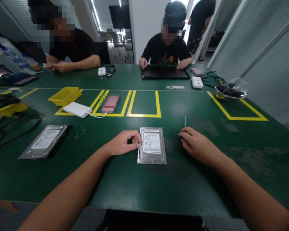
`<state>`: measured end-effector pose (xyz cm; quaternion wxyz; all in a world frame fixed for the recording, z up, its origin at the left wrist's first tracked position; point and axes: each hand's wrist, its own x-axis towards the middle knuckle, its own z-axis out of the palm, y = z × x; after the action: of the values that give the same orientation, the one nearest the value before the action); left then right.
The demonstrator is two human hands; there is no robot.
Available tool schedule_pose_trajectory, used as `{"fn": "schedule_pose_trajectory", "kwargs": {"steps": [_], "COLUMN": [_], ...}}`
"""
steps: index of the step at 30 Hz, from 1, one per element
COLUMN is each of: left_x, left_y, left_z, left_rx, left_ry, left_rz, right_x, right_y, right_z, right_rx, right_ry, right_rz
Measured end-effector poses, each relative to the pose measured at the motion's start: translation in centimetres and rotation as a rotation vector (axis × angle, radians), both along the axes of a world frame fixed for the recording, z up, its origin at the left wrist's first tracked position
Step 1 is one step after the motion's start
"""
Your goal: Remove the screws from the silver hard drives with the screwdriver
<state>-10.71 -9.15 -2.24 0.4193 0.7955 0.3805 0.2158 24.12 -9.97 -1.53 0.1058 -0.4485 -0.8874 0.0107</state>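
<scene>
Here my left hand (124, 142) pinches its fingertips at the left edge of the hard drive (152, 145), near centre; my right hand (195, 143) grips a thin screwdriver (185, 122). Loose screws (79, 133) might scatter if nudged.

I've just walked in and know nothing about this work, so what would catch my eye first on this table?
Most striking is the silver hard drive lying flat on the green table, right between the person's hands. The left hand touches its left edge, while the right hand rests beside it, pinching a thin screwdriver. A second hard drive lies to the left, and bright yellow tape boxes mark the table behind.
</scene>
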Motion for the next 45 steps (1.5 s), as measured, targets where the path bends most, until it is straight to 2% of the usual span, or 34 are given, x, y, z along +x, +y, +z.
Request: {"fn": "schedule_pose_trajectory", "kwargs": {"steps": [10,22,32,35,41,43,45], "left_x": [0.2,0.2,-1.0,-1.9,-3.9,-4.7,-5.6], "left_y": [-0.1,-0.1,0.0,0.2,0.8,1.0,1.2], "left_z": [0.3,0.4,1.2,1.6,2.2,2.2,2.1], "left_rx": [0.043,0.063,0.105,0.169,0.343,0.376,0.41], "left_ry": [-0.001,0.001,0.01,0.024,0.1,0.196,0.386], "left_rz": [0.006,0.023,0.106,0.204,0.541,0.673,0.812], "right_x": [-0.7,-0.5,-0.8,-0.7,-0.5,-0.6,-0.6], "right_y": [-0.3,-0.2,-0.4,-0.5,-0.8,-0.9,-0.9], "right_z": [0.2,-0.5,-0.5,-0.5,-0.6,-0.6,-0.6], "right_rx": [0.002,0.053,0.086,0.102,0.112,0.114,0.114], "right_ry": [-0.06,-0.149,-0.188,-0.196,-0.223,-0.231,-0.238], "right_rz": [0.031,0.04,0.015,-0.016,-0.065,-0.083,-0.095]}}
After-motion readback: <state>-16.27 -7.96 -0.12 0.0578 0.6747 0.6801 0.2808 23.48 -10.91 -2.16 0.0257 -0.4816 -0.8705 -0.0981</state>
